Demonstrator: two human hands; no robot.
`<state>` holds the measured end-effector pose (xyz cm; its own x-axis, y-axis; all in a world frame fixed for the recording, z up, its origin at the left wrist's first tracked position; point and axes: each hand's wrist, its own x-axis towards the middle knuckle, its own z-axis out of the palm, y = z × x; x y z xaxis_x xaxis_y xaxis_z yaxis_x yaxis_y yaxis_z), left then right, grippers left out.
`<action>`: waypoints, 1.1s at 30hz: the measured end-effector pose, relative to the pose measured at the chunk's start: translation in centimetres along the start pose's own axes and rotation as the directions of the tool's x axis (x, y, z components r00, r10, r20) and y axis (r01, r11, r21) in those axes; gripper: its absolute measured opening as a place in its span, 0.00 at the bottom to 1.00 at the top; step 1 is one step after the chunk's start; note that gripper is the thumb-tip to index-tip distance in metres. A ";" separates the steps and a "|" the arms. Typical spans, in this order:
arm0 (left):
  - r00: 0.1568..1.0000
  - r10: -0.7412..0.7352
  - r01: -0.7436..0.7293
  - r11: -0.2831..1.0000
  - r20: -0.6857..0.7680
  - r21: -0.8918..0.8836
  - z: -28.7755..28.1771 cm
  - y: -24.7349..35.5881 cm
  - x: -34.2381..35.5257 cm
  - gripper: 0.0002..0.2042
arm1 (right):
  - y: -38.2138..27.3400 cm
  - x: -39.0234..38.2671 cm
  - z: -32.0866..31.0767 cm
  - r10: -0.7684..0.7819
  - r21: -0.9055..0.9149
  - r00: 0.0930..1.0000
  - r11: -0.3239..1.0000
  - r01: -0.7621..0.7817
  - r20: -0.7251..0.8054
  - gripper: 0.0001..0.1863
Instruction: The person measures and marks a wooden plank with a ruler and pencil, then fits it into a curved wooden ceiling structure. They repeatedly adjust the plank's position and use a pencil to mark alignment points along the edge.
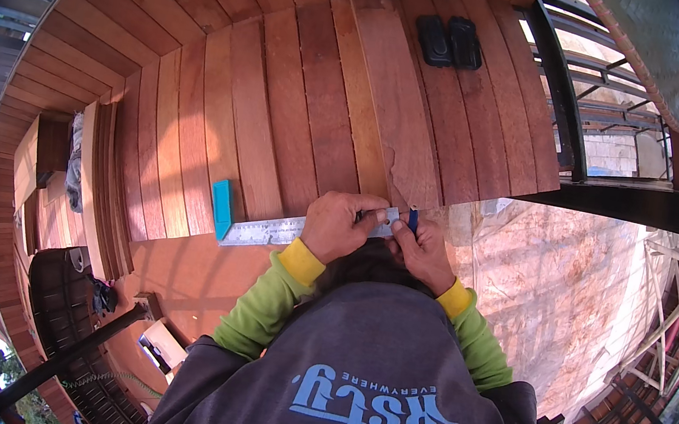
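Observation:
A metal try square [268, 231] with a teal stock [223, 207] lies across the near ends of reddish wooden planks [318, 115]. My left hand [344, 225] presses down on the steel blade near its right end. My right hand [421, 253] sits just beside it, fingers closed on a dark blue pencil [413, 219] whose tip touches the board at the blade's end. Both sleeves are green with yellow cuffs.
Two black flat objects [449, 40] lie on the planks farther away. A stack of planks [106, 190] stands on edge at the left. A dark steel railing [562, 87] and beam run along the right, with an open drop and scaffolding [665, 341] beyond.

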<state>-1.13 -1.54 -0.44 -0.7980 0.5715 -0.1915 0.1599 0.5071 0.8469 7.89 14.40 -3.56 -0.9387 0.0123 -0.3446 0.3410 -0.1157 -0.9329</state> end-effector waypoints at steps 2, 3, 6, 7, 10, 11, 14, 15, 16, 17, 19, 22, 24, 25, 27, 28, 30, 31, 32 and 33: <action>1.000 0.001 -0.001 1.000 -0.010 0.007 0.1 0.0 -0.1 0.08 | 0.0 0.0 0.0 0.012 -0.012 1.000 1.000 -0.012 -0.001 0.13; 1.000 0.007 -0.006 1.000 -0.015 0.013 0.1 0.1 -0.1 0.08 | 0.0 0.0 -0.1 0.013 -0.009 1.000 1.000 -0.013 -0.002 0.13; 1.000 -0.009 0.010 0.999 -0.014 0.035 0.0 0.4 -0.2 0.08 | -0.1 0.0 -0.1 0.031 -0.005 0.999 0.999 -0.031 -0.009 0.13; 1.000 -0.020 0.020 0.999 -0.011 0.042 0.0 0.5 -0.2 0.08 | -0.5 0.0 0.0 0.048 -0.008 0.999 0.999 -0.048 -0.012 0.13; 0.999 -0.047 0.047 0.998 0.003 0.045 0.0 0.4 -0.2 0.08 | -0.7 0.0 -0.1 0.057 -0.035 0.998 0.998 -0.057 -0.010 0.13; 0.999 -0.047 0.046 0.998 0.003 0.047 0.0 0.4 -0.1 0.08 | -0.7 0.0 -0.2 0.053 -0.047 0.999 0.997 -0.053 -0.008 0.13; 0.999 -0.034 0.035 0.998 -0.008 0.043 0.2 0.2 -0.2 0.08 | -0.2 0.0 -0.1 -0.006 -0.033 1.000 0.999 0.006 -0.002 0.13; 1.000 -0.023 0.023 0.999 -0.020 0.039 0.2 0.1 -0.2 0.08 | -0.3 0.0 -0.1 -0.008 -0.032 1.000 0.999 0.008 -0.001 0.13; 0.999 -0.011 0.012 0.999 -0.033 0.035 0.2 0.1 -0.2 0.08 | -0.3 0.0 -0.1 -0.010 -0.031 1.000 0.999 0.010 -0.001 0.14; 0.999 -0.007 0.008 0.999 -0.034 0.037 0.2 0.1 -0.2 0.08 | -0.3 0.0 -0.1 -0.012 -0.029 1.000 0.999 0.012 -0.001 0.14; 0.999 0.004 -0.002 0.999 -0.037 0.041 0.2 0.3 -0.1 0.08 | -0.2 0.0 -0.1 -0.012 -0.030 1.000 0.999 0.012 0.004 0.14; 1.000 -0.001 0.002 0.999 -0.031 0.038 0.2 0.3 -0.2 0.08 | -0.1 0.0 -0.1 -0.010 -0.023 1.000 1.000 0.010 0.005 0.14; 0.999 0.008 -0.006 0.999 -0.037 0.034 0.3 0.2 -0.2 0.08 | 0.0 0.0 -0.1 -0.008 -0.018 1.000 1.000 0.008 0.005 0.13; 0.999 0.012 -0.011 0.999 -0.040 0.031 0.3 0.1 -0.2 0.08 | 0.0 0.0 -0.1 -0.006 -0.015 1.000 1.000 0.007 0.005 0.13; 0.999 0.015 -0.013 0.999 -0.042 0.029 0.3 0.2 -0.2 0.08 | 0.1 0.0 -0.1 -0.006 -0.014 1.000 1.000 0.006 0.004 0.13; 0.999 0.016 -0.015 1.000 -0.042 0.028 0.2 0.3 -0.2 0.08 | 0.1 0.0 -0.1 -0.008 -0.015 1.000 1.000 0.008 0.002 0.13; 0.999 0.006 -0.005 1.000 -0.042 0.020 0.2 0.4 -0.2 0.08 | 0.0 0.0 -0.1 0.014 -0.023 1.000 1.000 -0.014 -0.008 0.13; 0.999 0.000 0.000 1.000 -0.042 0.016 0.1 0.5 -0.2 0.08 | -0.3 0.0 0.0 0.036 -0.031 0.999 0.999 -0.036 -0.016 0.13; 0.999 -0.012 0.013 1.000 -0.033 0.023 0.1 0.5 -0.3 0.08 | -0.5 0.0 0.0 0.058 -0.039 0.998 0.997 -0.059 -0.024 0.13; 0.999 -0.025 0.026 0.999 -0.025 0.032 0.1 0.5 -0.3 0.07 | -0.6 0.0 0.0 0.054 -0.042 0.998 0.998 -0.055 -0.024 0.13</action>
<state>-0.74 -1.33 0.00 -0.8159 0.5423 -0.2004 0.1576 0.5421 0.8254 7.67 14.47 -3.00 -0.9174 0.0298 -0.3968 0.3939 -0.0740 -0.9162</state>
